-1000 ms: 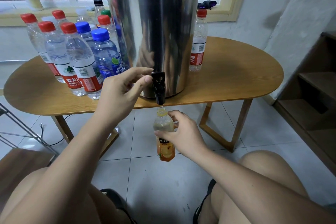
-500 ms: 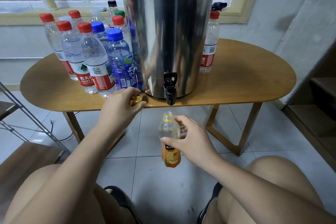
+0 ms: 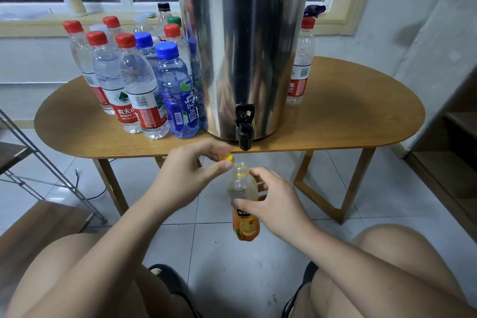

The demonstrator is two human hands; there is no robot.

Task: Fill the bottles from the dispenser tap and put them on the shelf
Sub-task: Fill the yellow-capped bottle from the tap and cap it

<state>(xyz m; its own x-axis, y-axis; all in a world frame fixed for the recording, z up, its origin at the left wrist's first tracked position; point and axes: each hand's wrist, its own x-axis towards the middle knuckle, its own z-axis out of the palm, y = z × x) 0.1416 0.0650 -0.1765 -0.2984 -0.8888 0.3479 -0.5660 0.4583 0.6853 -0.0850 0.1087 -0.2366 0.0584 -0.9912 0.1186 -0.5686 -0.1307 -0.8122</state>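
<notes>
A tall steel dispenser (image 3: 247, 41) stands on the wooden table (image 3: 348, 116), its black tap (image 3: 244, 126) hanging over the front edge. My right hand (image 3: 276, 201) grips a small bottle with an orange label (image 3: 244, 204), upright and uncapped, just below and in front of the tap. My left hand (image 3: 188, 175) pinches the yellow cap (image 3: 227, 157) right beside the bottle's open mouth. Water fills the clear upper part of the bottle.
Several capped bottles (image 3: 134, 82) with red and blue caps crowd the table left of the dispenser; one red-capped bottle (image 3: 300, 62) stands to its right. Wooden shelves (image 3: 454, 162) are at the right edge, a metal rack (image 3: 38, 162) at the left. My knees frame the tiled floor.
My left hand left the tap, picked the yellow cap off the table edge and carried it to the bottle's mouth. My right hand lowered the bottle slightly away from the tap.
</notes>
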